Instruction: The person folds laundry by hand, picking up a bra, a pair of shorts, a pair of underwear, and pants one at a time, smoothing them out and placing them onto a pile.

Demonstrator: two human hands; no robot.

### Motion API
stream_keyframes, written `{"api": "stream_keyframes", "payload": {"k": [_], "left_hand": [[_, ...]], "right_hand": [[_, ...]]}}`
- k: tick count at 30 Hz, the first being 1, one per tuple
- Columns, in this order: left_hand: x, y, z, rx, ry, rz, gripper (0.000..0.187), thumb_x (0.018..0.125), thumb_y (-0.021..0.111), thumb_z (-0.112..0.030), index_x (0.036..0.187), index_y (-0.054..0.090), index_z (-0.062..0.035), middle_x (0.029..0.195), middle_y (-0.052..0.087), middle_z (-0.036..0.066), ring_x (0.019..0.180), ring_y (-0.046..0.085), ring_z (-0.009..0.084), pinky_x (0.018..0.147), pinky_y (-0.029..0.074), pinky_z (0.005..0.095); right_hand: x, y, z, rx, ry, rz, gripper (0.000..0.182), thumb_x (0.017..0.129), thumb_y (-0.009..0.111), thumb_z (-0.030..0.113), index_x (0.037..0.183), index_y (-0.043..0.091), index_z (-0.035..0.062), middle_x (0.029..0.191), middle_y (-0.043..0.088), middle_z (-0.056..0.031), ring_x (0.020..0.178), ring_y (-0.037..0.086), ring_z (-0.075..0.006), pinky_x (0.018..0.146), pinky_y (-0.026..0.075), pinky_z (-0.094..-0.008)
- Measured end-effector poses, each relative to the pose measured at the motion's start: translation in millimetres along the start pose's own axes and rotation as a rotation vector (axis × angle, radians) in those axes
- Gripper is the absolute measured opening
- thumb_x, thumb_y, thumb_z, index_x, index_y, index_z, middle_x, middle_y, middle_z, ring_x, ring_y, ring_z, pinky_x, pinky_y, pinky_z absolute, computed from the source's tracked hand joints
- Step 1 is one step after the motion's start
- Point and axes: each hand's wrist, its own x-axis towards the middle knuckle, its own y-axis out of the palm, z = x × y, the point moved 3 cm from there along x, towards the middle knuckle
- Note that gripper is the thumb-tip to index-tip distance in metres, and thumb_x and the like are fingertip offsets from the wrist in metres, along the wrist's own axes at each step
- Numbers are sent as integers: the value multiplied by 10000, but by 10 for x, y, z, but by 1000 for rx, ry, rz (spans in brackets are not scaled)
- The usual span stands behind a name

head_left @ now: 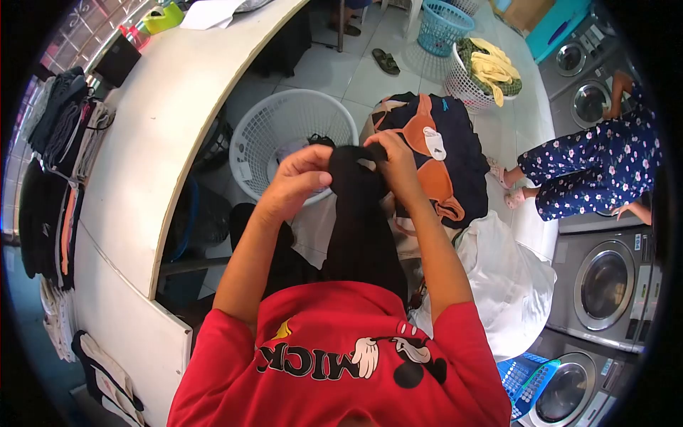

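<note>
Over my lap, both hands hold a small black piece of clothing (347, 171); its exact kind is hard to make out against my black trousers. My left hand (299, 174) pinches its left edge between thumb and fingers. On the other side, my right hand (400, 165) grips the upper right part with bent fingers. Just beyond my hands stands a white laundry basket (245, 132) with a few dark and pale items at the bottom. To the right of my right hand lies a pile of dark clothes (462, 164), with an orange bra (418, 128) on top.
A curved white counter (128, 192) runs along the left, with folded clothes (60, 135) at its far side. White cloth (498, 285) bulges at my right. Another person (590, 164) stands near the washing machines (605, 285). Farther off are a blue basket (445, 32) and a full white basket (462, 82).
</note>
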Motion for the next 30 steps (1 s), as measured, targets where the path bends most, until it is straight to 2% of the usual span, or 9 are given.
{"api": "stream_keyframes", "payload": {"k": [5, 7, 15, 18, 21, 23, 25, 29, 30], "left_hand": [[32, -111, -252, -1, 195, -112, 574, 734, 606, -16, 1278, 423, -8, 1162, 558, 100, 1098, 512, 193, 949, 372, 313], [21, -218, -302, 10, 243, -368, 581, 745, 586, 18, 1296, 406, -26, 1165, 553, 95, 1102, 508, 190, 954, 369, 308], [-180, -1354, -119, 795, 0, -885, 248, 714, 472, 104, 899, 560, -35, 933, 583, 51, 899, 554, 129, 741, 443, 236], [-144, -1346, -181, 1197, 345, -690, 250, 633, 446, 141, 793, 516, -38, 981, 558, 68, 947, 532, 158, 696, 429, 227], [-14, -955, -262, 987, 151, -294, 265, 600, 438, 158, 758, 504, -45, 1048, 536, 84, 1006, 511, 200, 726, 427, 251], [47, -659, -304, 1099, 90, -177, 280, 624, 412, 155, 775, 501, -64, 1121, 521, 79, 1046, 491, 214, 779, 424, 295], [111, -408, -305, 1446, 86, -55, 218, 648, 446, 103, 754, 532, -67, 1079, 544, 57, 1051, 505, 250, 843, 431, 340], [372, -516, -684, 1993, 240, -187, 364, 696, 471, 45, 962, 630, -145, 1105, 558, 74, 1059, 515, 263, 879, 434, 349], [436, -375, -1044, 1946, 345, -266, 361, 721, 474, 28, 1013, 602, -141, 1102, 556, 87, 1035, 525, 274, 865, 440, 361]], "right_hand": [[-69, 16, -162, 31, 87, -6, 278, 666, 566, -90, 917, 552, 28, 903, 542, -105, 832, 569, -280, 730, 449, -315], [-172, 8, -192, 65, 145, 57, 299, 667, 546, -103, 936, 545, 27, 929, 541, -91, 826, 573, -248, 730, 451, -305], [-135, -251, -412, 654, 301, 208, 233, 683, 471, -130, 732, 389, 82, 1058, 536, -27, 863, 546, -126, 766, 432, -263], [-13, -382, -529, 626, 188, 263, 192, 695, 477, -111, 745, 448, 71, 1052, 541, -64, 866, 540, -170, 782, 421, -272], [97, -435, -464, -11, -31, 416, 172, 717, 497, -72, 811, 546, 64, 1004, 544, -108, 882, 545, -254, 775, 440, -314], [161, -459, -342, -570, 51, 256, 319, 738, 501, -44, 1032, 568, 60, 1073, 541, -140, 959, 545, -312, 808, 453, -373], [239, -386, -334, -627, 158, 144, 342, 748, 506, -25, 1069, 564, 78, 1067, 537, -144, 963, 542, -327, 803, 456, -398], [603, -618, -126, -706, 271, 191, 410, 762, 527, 17, 1161, 533, 112, 1113, 501, -148, 982, 535, -349, 816, 451, -433], [775, -807, -81, -753, 20, -4, 414, 746, 535, 9, 1143, 535, 126, 1093, 498, -140, 982, 531, -343, 792, 461, -431]]}}
